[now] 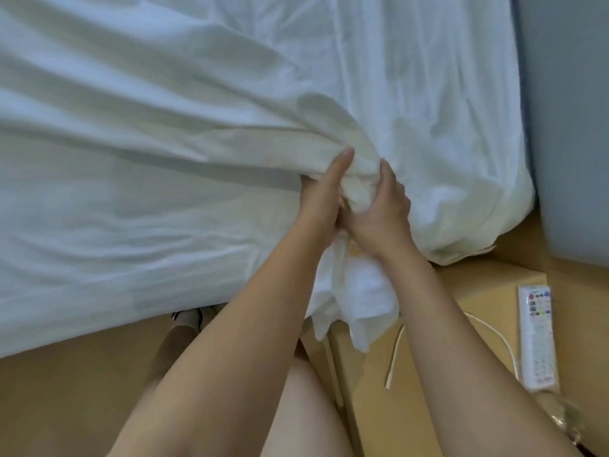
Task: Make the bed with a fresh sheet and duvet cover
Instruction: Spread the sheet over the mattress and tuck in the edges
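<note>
A white sheet [164, 110] lies wrinkled across the bed and fills most of the view. Its corner is gathered into a thick bunch [357, 189] near the bed's right front edge. My left hand [321, 196] grips the bunch from the left, thumb stretched up along the cloth. My right hand [384, 202] grips it from the right, fingers curled into the folds. A loose tail of the cloth [356, 301] hangs down below both wrists, over the bedside edge. Long creases fan out from the bunch toward the left.
A wooden bedside table [445, 357] stands at the lower right, with a white remote control [538, 338] and a thin white cable [395, 354] on it. A grey-blue wall or headboard [573, 127] runs along the right. Wooden floor [66, 407] lies below the bed.
</note>
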Tool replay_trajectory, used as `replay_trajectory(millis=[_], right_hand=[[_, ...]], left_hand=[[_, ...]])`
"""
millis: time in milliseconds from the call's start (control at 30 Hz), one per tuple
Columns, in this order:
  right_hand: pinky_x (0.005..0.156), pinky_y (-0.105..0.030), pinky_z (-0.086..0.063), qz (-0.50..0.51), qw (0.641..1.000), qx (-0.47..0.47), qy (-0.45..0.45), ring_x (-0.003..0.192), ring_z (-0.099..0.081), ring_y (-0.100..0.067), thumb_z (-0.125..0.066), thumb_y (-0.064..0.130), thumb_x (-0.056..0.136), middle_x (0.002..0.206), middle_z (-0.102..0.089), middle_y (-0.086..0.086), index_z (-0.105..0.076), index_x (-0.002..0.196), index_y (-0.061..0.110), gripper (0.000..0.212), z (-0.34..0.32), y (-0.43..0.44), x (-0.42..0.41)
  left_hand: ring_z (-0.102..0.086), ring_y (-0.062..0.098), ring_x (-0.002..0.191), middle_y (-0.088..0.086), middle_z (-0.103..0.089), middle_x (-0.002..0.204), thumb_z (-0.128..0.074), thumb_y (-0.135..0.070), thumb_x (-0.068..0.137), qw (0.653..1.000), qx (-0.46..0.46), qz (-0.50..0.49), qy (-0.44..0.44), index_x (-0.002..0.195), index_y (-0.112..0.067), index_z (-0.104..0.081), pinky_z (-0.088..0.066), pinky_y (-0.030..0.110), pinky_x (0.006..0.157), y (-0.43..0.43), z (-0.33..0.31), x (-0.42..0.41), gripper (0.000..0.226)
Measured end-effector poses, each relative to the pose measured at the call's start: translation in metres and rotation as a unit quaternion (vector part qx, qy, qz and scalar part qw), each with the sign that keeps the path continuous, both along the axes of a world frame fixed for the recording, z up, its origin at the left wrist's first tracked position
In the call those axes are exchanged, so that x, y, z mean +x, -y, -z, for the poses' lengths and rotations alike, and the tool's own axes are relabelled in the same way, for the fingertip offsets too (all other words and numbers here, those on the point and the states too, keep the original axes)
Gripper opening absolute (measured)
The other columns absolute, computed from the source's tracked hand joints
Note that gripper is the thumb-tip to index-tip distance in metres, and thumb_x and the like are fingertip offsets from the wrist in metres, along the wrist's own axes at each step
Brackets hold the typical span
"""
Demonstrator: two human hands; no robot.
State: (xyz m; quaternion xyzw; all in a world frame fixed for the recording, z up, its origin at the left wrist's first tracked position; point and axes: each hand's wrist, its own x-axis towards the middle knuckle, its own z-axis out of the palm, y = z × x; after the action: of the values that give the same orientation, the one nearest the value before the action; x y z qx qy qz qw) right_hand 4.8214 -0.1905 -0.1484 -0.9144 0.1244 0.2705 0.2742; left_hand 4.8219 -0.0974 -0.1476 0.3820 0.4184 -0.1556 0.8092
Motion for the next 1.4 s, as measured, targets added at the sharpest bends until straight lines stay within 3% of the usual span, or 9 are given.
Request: replay_trajectory(millis=[133,267,367,467,700,900,1033,1233,1400], right_hand=[[0.108,-0.044,-0.031,-0.051,0.997,-0.047,-0.022,0.138,-0.025,-0.027,-0.065,0.051,0.078,0.148,-0.028,-0.007,-0.009,0.150,0.019,0.098,0.015,-0.012,-0.052],[0.083,-0.039,-0.049,0.012,0.997,-0.041,0.070,0.102,-0.059,-0.026,-0.052,0.031,0.090,0.113,-0.059,-0.006,-0.043,0.125,0.010,0.042,0.024,-0.015,-0.046],[0.066,-0.040,-0.048,-0.008,0.979,-0.074,0.190,0.084,-0.062,-0.034,-0.059,0.014,0.085,0.096,-0.062,-0.013,-0.052,0.112,0.003,0.030,0.016,0.014,-0.020],[0.051,-0.034,-0.041,-0.015,0.935,-0.157,0.318,0.063,-0.058,-0.035,-0.071,0.004,0.069,0.076,-0.059,-0.015,-0.056,0.098,0.001,0.033,0.008,0.045,-0.003],[0.105,-0.045,-0.029,-0.089,0.993,-0.074,0.011,0.130,-0.032,-0.038,-0.071,0.036,0.075,0.142,-0.031,-0.019,-0.014,0.150,0.010,0.097,0.011,0.023,-0.073],[0.102,-0.057,-0.030,-0.061,0.985,-0.067,0.149,0.130,-0.032,-0.039,-0.050,0.059,0.067,0.142,-0.034,-0.025,-0.020,0.141,0.007,0.096,-0.011,-0.066,-0.031],[0.099,-0.060,-0.032,-0.165,0.962,-0.061,0.209,0.129,-0.031,-0.036,-0.054,0.057,0.066,0.141,-0.034,-0.025,-0.020,0.142,0.015,0.093,-0.018,-0.172,0.024],[0.112,-0.052,-0.008,-0.360,0.922,-0.057,0.133,0.142,-0.009,-0.030,-0.046,0.060,0.077,0.155,-0.011,-0.014,-0.010,0.152,0.021,0.091,-0.016,-0.367,0.067],[0.115,-0.048,0.001,-0.475,0.873,-0.047,0.097,0.145,0.009,-0.026,-0.055,0.064,0.079,0.157,0.011,-0.006,0.009,0.150,0.030,0.101,-0.008,-0.497,0.070]], left_hand=[[-0.067,0.008,0.093,-0.002,-0.068,0.100,-0.085,-0.046,0.048,0.962,0.270,0.024,-0.035,0.101,-0.023,-0.057,-0.054,0.027,0.084,-0.003,0.005,-0.038,0.064],[-0.068,0.017,0.096,0.005,-0.071,0.102,-0.085,-0.042,0.056,0.993,0.096,0.047,-0.057,0.113,-0.009,-0.062,-0.052,0.035,0.093,0.015,0.004,-0.017,0.070],[-0.068,0.017,0.080,0.002,-0.070,0.080,-0.076,-0.029,0.075,0.994,0.016,0.073,-0.081,0.087,-0.010,-0.068,-0.054,0.030,0.078,0.044,0.003,0.004,0.025],[-0.063,0.017,0.069,0.001,-0.063,0.069,-0.067,-0.028,0.084,0.990,-0.086,0.097,-0.047,0.073,-0.015,-0.061,-0.051,0.028,0.069,0.068,-0.004,0.023,0.018],[-0.061,0.023,0.112,0.009,-0.065,0.122,-0.083,-0.039,0.063,0.988,-0.050,0.113,-0.094,0.127,-0.011,-0.057,-0.045,0.041,0.100,-0.019,-0.007,-0.030,0.075],[-0.052,0.019,0.121,0.005,-0.057,0.126,-0.056,-0.061,0.076,0.997,-0.008,0.006,-0.072,0.130,-0.011,-0.049,-0.029,0.042,0.111,-0.186,-0.016,-0.007,0.074],[-0.061,0.020,0.105,0.005,-0.066,0.108,-0.055,-0.069,0.077,0.989,-0.003,-0.057,-0.137,0.117,-0.012,-0.057,-0.045,0.038,0.096,-0.265,-0.012,0.003,0.070],[-0.065,0.026,0.102,0.009,-0.067,0.112,-0.079,-0.061,0.053,0.937,0.177,-0.238,-0.183,0.116,-0.008,-0.059,-0.053,0.042,0.091,-0.418,0.013,-0.011,0.085],[-0.065,0.020,0.105,0.004,-0.065,0.119,-0.087,-0.060,0.036,0.940,0.141,-0.305,-0.060,0.125,-0.012,-0.054,-0.049,0.041,0.097,-0.566,0.025,0.013,0.107]])
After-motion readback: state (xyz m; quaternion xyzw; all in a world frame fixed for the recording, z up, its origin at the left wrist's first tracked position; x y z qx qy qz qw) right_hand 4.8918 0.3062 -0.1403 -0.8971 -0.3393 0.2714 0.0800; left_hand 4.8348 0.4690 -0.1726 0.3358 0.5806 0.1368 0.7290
